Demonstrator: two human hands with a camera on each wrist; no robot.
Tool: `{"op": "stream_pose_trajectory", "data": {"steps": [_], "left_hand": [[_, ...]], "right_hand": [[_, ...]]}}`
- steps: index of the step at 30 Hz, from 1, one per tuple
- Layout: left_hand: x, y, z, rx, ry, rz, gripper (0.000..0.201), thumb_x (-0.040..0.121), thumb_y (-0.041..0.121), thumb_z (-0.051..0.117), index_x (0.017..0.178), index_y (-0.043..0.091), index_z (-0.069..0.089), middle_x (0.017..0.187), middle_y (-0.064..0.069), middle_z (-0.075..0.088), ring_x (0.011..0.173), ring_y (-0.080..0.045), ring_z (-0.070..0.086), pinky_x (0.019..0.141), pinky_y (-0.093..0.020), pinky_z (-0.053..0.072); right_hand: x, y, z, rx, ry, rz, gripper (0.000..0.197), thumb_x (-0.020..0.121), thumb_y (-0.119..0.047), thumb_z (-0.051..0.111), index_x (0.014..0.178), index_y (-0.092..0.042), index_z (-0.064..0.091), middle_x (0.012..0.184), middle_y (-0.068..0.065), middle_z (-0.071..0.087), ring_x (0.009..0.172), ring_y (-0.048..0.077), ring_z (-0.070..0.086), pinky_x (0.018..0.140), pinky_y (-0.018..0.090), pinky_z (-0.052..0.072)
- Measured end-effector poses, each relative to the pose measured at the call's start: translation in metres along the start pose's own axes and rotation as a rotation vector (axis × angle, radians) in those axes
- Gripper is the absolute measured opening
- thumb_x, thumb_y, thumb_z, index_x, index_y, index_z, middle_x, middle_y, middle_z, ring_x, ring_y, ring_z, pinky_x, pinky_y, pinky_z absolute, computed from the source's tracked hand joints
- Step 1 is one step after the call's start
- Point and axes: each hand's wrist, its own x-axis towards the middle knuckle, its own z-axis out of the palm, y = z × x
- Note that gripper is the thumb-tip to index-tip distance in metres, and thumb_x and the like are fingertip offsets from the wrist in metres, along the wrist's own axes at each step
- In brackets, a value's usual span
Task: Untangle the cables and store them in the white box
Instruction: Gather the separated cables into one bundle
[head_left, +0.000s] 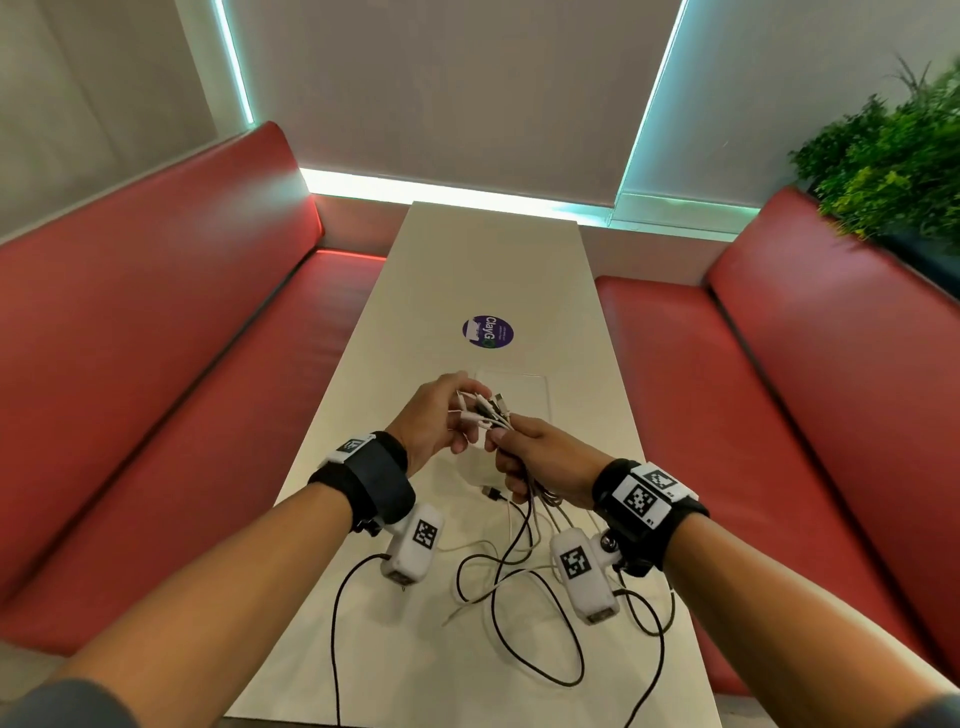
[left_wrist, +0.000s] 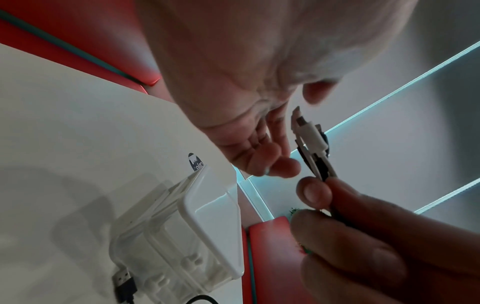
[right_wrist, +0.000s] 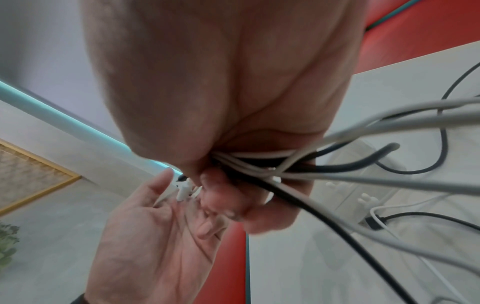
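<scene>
Several white and black cables are gathered in a bundle that my right hand grips in a fist above the table. Their connector ends fan out above that fist. My left hand is open around those ends, fingers loosely bent beside a white plug and thumb apart from it. In the right wrist view the cables pass through my right hand. The white box stands on the table just beyond both hands, partly hidden by them. The remaining cable lengths trail in loose loops on the table below my wrists.
The narrow white table runs away from me between two red benches. A purple round sticker lies beyond the box. A black USB plug lies by the box's near side. A green plant stands at the far right.
</scene>
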Motion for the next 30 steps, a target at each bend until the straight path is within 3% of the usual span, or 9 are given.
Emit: {"op": "stream_pose_trajectory", "data": {"steps": [4, 7, 11, 16, 22, 26, 30], "left_hand": [[-0.001, -0.004, -0.003, 0.09, 0.041, 0.073, 0.025, 0.101, 0.004, 0.044, 0.1, -0.003, 0.068, 0.081, -0.019, 0.061, 0.06, -0.02, 0.055, 0.05, -0.028, 0.044], [0.0, -0.007, -0.005, 0.083, 0.056, 0.08, 0.024, 0.097, -0.008, 0.047, 0.105, -0.004, 0.069, 0.089, -0.02, 0.067, 0.069, -0.023, 0.061, 0.056, -0.026, 0.052], [0.001, -0.007, -0.007, 0.043, 0.057, 0.098, 0.022, 0.096, -0.008, 0.052, 0.11, -0.006, 0.068, 0.098, -0.022, 0.07, 0.081, -0.026, 0.066, 0.063, -0.026, 0.055], [0.0, -0.003, -0.013, 0.006, 0.009, 0.064, 0.019, 0.098, -0.002, 0.054, 0.107, -0.002, 0.07, 0.089, -0.017, 0.068, 0.071, -0.019, 0.061, 0.062, -0.028, 0.052], [0.002, 0.001, -0.015, -0.097, -0.017, 0.012, 0.03, 0.092, -0.005, 0.043, 0.11, -0.011, 0.065, 0.095, -0.022, 0.067, 0.075, -0.025, 0.063, 0.068, -0.032, 0.056], [0.002, -0.002, -0.015, -0.009, -0.025, 0.069, 0.025, 0.09, -0.013, 0.054, 0.112, -0.008, 0.065, 0.094, -0.022, 0.07, 0.077, -0.025, 0.064, 0.07, -0.032, 0.057], [0.004, -0.006, -0.013, 0.036, 0.02, 0.099, 0.017, 0.087, -0.002, 0.07, 0.104, 0.001, 0.069, 0.091, -0.02, 0.07, 0.076, -0.024, 0.064, 0.069, -0.031, 0.057]], "right_hand": [[0.0, 0.003, -0.005, -0.02, 0.04, 0.007, 0.023, 0.108, -0.027, 0.04, 0.105, -0.012, 0.057, 0.07, -0.003, 0.046, 0.052, 0.009, 0.037, 0.051, 0.025, 0.039], [0.001, 0.006, -0.008, -0.038, 0.075, 0.001, 0.025, 0.108, -0.028, 0.041, 0.115, -0.011, 0.058, 0.072, -0.004, 0.048, 0.051, 0.007, 0.037, 0.049, 0.022, 0.036], [0.005, 0.008, -0.01, 0.007, 0.07, -0.019, 0.026, 0.108, -0.025, 0.04, 0.124, -0.012, 0.055, 0.072, -0.004, 0.048, 0.052, 0.008, 0.037, 0.051, 0.023, 0.038], [0.008, 0.008, -0.012, 0.021, 0.115, -0.037, 0.027, 0.109, -0.027, 0.038, 0.126, -0.015, 0.055, 0.072, -0.003, 0.047, 0.052, 0.008, 0.037, 0.05, 0.023, 0.036], [0.011, 0.009, -0.012, 0.013, 0.147, -0.031, 0.031, 0.109, -0.032, 0.037, 0.119, -0.01, 0.057, 0.072, -0.001, 0.048, 0.05, 0.007, 0.037, 0.049, 0.023, 0.036], [0.014, 0.009, -0.013, 0.015, 0.162, -0.025, 0.032, 0.108, -0.033, 0.037, 0.108, -0.01, 0.059, 0.071, -0.001, 0.048, 0.05, 0.008, 0.036, 0.049, 0.024, 0.034], [0.015, 0.009, -0.013, 0.013, 0.162, -0.01, 0.033, 0.108, -0.034, 0.037, 0.105, -0.011, 0.061, 0.069, -0.002, 0.048, 0.052, 0.009, 0.035, 0.049, 0.024, 0.033]]}}
